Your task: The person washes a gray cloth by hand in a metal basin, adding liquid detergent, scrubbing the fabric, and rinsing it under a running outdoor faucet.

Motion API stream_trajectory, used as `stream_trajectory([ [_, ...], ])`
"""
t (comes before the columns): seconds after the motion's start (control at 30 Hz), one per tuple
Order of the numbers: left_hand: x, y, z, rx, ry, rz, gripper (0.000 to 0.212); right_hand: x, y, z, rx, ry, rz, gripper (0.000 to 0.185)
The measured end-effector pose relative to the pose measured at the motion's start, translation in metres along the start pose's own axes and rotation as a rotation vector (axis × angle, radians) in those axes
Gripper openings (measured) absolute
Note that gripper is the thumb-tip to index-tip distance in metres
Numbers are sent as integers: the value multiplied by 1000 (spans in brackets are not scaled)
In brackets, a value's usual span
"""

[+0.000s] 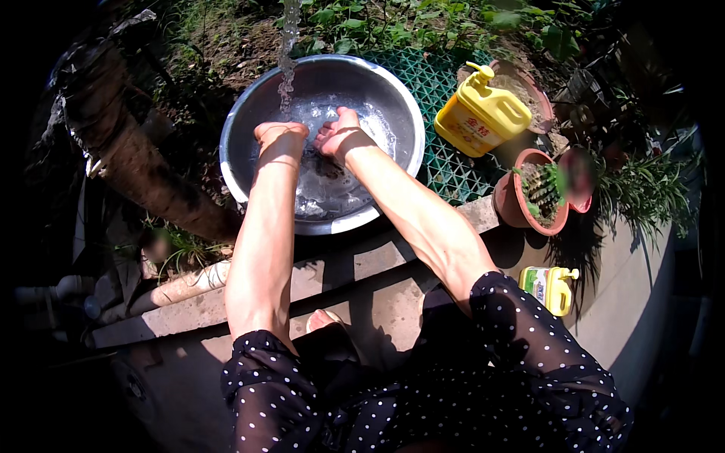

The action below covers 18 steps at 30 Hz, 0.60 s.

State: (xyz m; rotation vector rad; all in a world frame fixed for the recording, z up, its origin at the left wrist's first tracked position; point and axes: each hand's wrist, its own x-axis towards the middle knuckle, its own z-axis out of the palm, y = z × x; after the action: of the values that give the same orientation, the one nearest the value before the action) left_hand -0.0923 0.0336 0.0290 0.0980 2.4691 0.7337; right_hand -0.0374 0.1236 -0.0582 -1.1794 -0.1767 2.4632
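A stream of water (pixel 288 62) falls from the top edge into a round metal basin (pixel 235 122). Over the basin, my left hand (pixel 282 133) is bent down at the wrist where the stream comes down, and its fingers are hidden. To its right, my right hand (pixel 340 136) is turned partly palm up, thumb raised and fingers loosely curled, with nothing visible in it. The two hands are a short distance apart. Shallow water (pixel 317 195) glints and ripples on the basin's bottom. A dark patch beneath my hands could be shadow or something in the water.
Right of the basin, a yellow pump jug (pixel 481 116) stands by green plastic mesh (pixel 447 164). A potted cactus (pixel 538 195) is near the ledge (pixel 317 274). Lower right is a smaller yellow pump bottle (pixel 546 290). A thick trunk-like post (pixel 141 153) leans at left, above a pale pipe (pixel 181 286).
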Motion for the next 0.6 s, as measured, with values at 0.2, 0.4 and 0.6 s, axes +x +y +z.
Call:
stream_trajectory([
  [0.2, 65, -17, 24, 6, -60, 84, 64, 19, 11, 6, -19, -30, 13, 79],
  [0.4, 88, -20, 30, 436, -111, 22, 48, 57, 23, 5, -24, -18, 1, 76],
  [0.6, 56, -12, -7, 432, -229, -1, 57, 86, 45, 3, 150, -112, 45, 67],
])
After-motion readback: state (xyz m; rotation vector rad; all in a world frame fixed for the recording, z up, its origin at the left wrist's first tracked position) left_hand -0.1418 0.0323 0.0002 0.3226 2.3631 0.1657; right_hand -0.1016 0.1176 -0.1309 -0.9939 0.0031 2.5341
